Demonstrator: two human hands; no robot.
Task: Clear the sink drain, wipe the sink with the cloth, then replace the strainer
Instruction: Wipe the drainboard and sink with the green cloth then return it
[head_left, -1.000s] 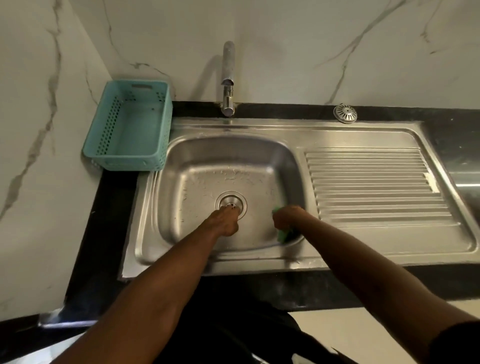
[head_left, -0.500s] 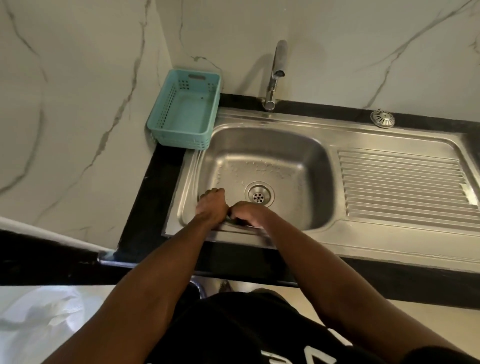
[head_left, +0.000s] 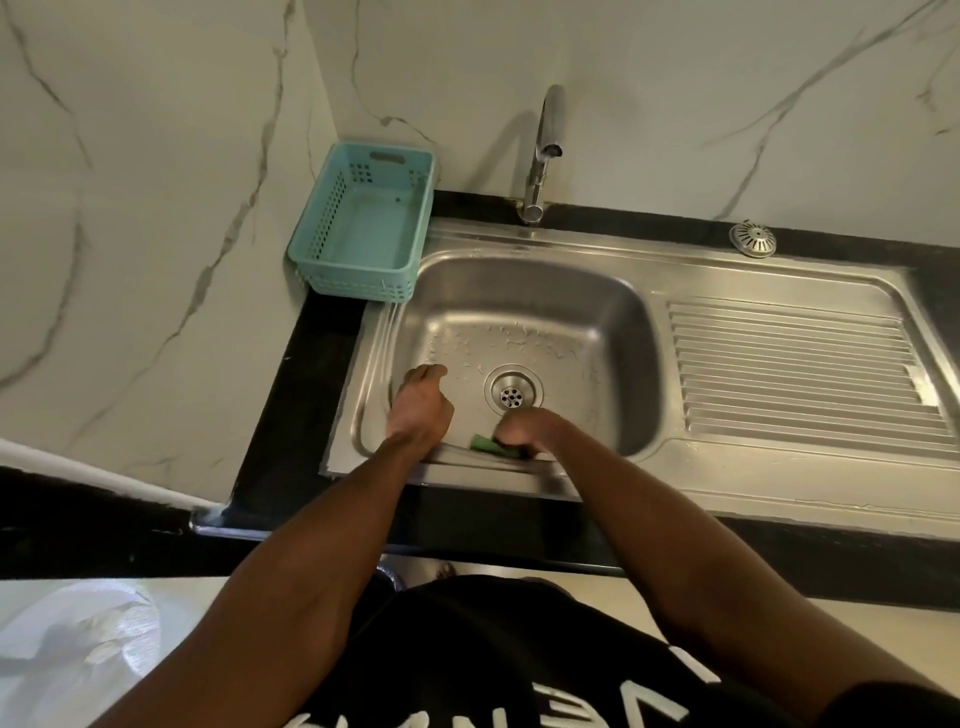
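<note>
The steel sink (head_left: 524, 291) has an uncovered drain (head_left: 513, 395) at the middle of its basin. My right hand (head_left: 522, 427) grips a green cloth (head_left: 483, 442) against the basin's near wall, just in front of the drain. My left hand (head_left: 420, 404) rests on the basin floor at the left, fingers pointing away, holding nothing that I can see. The round metal strainer (head_left: 752, 239) lies on the black counter behind the drainboard, far from both hands.
A teal plastic basket (head_left: 363, 228) sits on the counter at the sink's left rear corner. The tap (head_left: 543, 156) rises behind the basin. A ribbed drainboard (head_left: 800, 374) lies to the right. Marble walls close in at the left and back.
Both hands moved from the basin's middle and right toward its near left part. My hands have since parted slightly, and the green cloth shows again under my right hand.
</note>
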